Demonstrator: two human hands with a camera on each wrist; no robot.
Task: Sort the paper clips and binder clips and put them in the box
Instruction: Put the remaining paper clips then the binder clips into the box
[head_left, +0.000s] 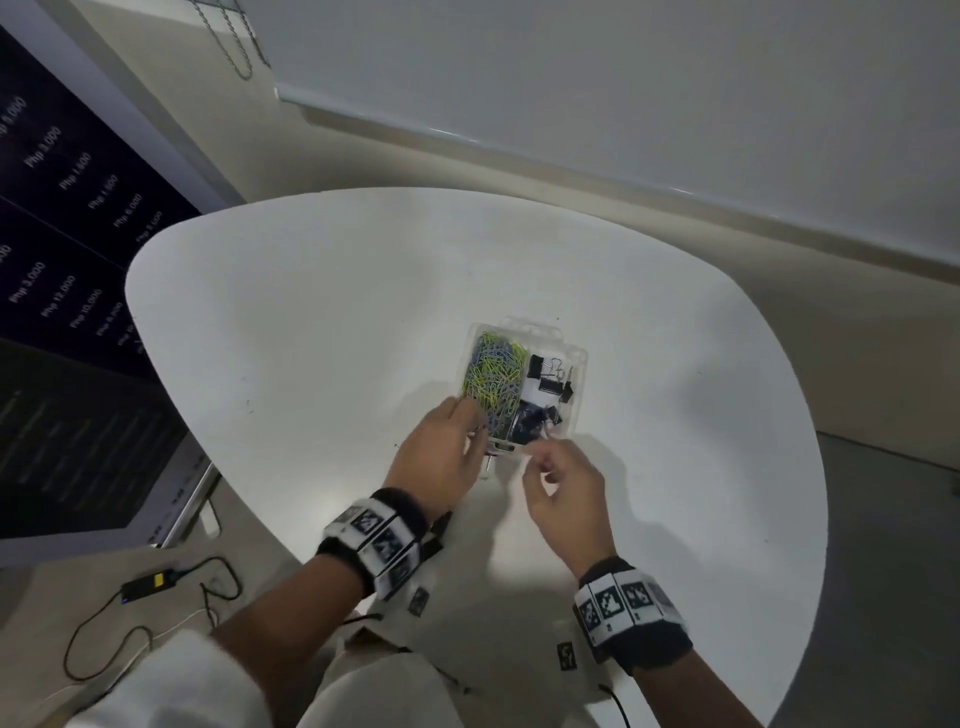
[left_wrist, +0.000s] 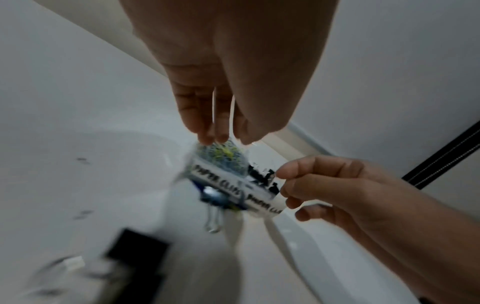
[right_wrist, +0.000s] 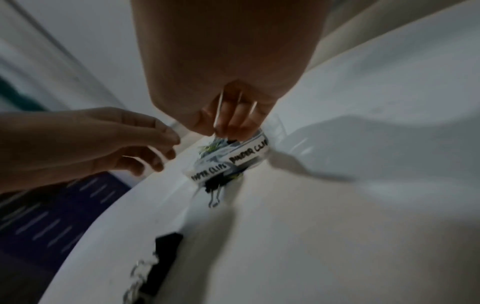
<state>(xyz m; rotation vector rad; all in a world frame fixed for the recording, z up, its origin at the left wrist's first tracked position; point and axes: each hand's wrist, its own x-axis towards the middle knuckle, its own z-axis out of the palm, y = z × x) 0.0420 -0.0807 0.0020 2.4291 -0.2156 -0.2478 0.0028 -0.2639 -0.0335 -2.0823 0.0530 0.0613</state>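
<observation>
Two hands work the clear divided box (head_left: 574, 358): left hand (head_left: 441, 457) fingers curled steadying its near edge, right hand (head_left: 563, 486) fingers pinching a binder clip (right_wrist: 228, 142) over its compartment.

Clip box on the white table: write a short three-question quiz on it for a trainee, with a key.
1. True or false: the paper clips and the binder clips lie in separate compartments of the clear box.
2. Which compartment holds the coloured paper clips, as the person sees it?
A. the left one
B. the right one
C. neither
3. Fill in: a lone binder clip lies on the table against the box's ____ edge, below the handwritten labels.

Key
1. True.
2. A.
3. Near. It lies between the left hand and the right hand, which are both at that end of the box.
</observation>
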